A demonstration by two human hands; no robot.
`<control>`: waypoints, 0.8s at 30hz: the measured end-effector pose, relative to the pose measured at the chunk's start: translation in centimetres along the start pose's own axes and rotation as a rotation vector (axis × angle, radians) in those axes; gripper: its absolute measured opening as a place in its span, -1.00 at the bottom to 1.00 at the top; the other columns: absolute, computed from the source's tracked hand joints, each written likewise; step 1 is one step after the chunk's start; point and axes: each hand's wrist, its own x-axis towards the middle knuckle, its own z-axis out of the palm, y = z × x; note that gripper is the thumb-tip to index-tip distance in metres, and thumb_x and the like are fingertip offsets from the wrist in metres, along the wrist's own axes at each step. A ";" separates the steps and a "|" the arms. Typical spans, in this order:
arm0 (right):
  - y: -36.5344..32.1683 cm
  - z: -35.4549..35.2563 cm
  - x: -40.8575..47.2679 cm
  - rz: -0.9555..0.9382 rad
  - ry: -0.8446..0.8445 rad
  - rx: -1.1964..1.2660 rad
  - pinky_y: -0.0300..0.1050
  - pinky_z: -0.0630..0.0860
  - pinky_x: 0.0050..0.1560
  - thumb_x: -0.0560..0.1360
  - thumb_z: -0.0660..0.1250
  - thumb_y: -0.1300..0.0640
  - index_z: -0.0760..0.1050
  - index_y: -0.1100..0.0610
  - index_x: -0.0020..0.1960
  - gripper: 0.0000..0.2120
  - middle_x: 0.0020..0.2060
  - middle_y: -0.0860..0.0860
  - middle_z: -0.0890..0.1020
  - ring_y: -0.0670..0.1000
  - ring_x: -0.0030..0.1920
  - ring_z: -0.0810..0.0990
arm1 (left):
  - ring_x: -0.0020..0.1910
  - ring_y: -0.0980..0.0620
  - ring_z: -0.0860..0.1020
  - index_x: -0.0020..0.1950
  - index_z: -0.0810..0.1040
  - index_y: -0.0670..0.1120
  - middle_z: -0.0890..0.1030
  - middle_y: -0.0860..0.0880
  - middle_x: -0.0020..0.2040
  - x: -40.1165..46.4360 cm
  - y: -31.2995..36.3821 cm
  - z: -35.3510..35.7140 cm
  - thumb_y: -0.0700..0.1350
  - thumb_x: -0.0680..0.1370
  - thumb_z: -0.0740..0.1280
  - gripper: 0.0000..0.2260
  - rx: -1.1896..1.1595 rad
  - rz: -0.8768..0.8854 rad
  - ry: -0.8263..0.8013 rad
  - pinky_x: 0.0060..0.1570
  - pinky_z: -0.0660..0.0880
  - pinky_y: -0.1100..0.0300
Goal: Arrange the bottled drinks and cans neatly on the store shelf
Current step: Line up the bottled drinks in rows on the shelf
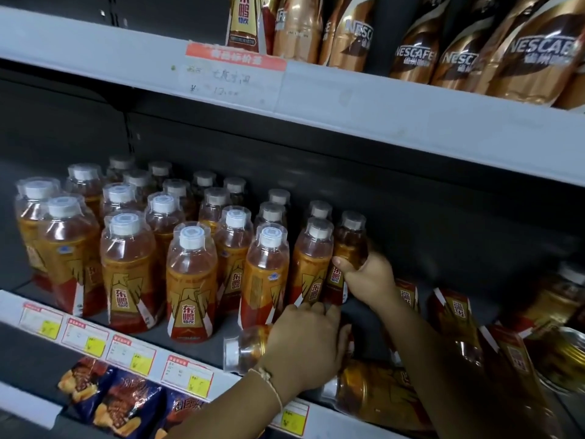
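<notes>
Just left of the right hand [368,280], upright orange bottles [190,280] stand in tidy rows on the middle shelf [196,343], caps up and labels mostly facing out, so that side reads as sorted; right hand's grip is wrapped around the end bottle [348,248] of the back row, thumb across the label and fingers curled behind, holding it upright, I judge to nudge it flush against its neighbour and close the row; below and nearer than that grip, the left hand [308,342] is pressed down over a fallen bottle [245,348] lying on its side with its cap pointing left along the shelf front, fingers curled over the body, grip closed on it, probably to stand it up in the open gap just ahead of the hand; beside and right of both grips more toppled bottles [380,391] lie on their sides in a heap, labels at odd angles, plus a can [566,353] at far right, partly cut off, so that side still needs work; above both hands, coffee bottles [411,52] stand on the upper shelf [348,96], behind a price tag [234,74]; under the left wrist, snack packets [104,394] sit on the lower shelf; risk as I see it: the heap could roll when one is pulled out
</notes>
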 end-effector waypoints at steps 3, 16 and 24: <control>0.2 -0.4 0.1 -0.017 -0.014 0.018 0.14 0.55 0.20 0.47 0.49 -0.06 0.48 -0.01 0.23 -0.61 0.04 0.01 0.65 0.05 0.09 0.62 | -0.05 -0.04 0.53 0.24 0.43 -0.01 0.57 -0.05 0.04 0.1 0.0 0.0 0.16 0.64 -0.09 -0.58 -0.005 -0.009 -0.006 -0.03 0.47 0.02; 1.5 -1.7 -0.5 -0.058 -0.164 -0.034 0.11 0.49 0.32 0.50 0.48 0.10 0.43 -0.05 0.33 -0.55 0.26 0.02 0.57 0.09 0.29 0.55 | 0.04 -0.07 0.52 0.28 0.43 -0.04 0.56 -0.08 0.11 -0.1 0.3 -0.5 0.15 0.65 -0.05 -0.58 0.023 -0.034 -0.049 0.06 0.46 0.00; 3.0 -7.4 -2.1 -0.169 -0.082 -0.087 -0.05 0.49 0.31 0.52 0.45 0.13 0.46 0.12 0.41 -0.52 0.26 0.03 0.58 0.00 0.24 0.55 | 0.13 -0.01 0.49 0.22 0.53 0.01 0.56 -0.01 0.13 0.9 0.3 -1.6 0.12 0.61 0.14 -0.68 -0.090 -0.028 -0.022 0.16 0.43 0.06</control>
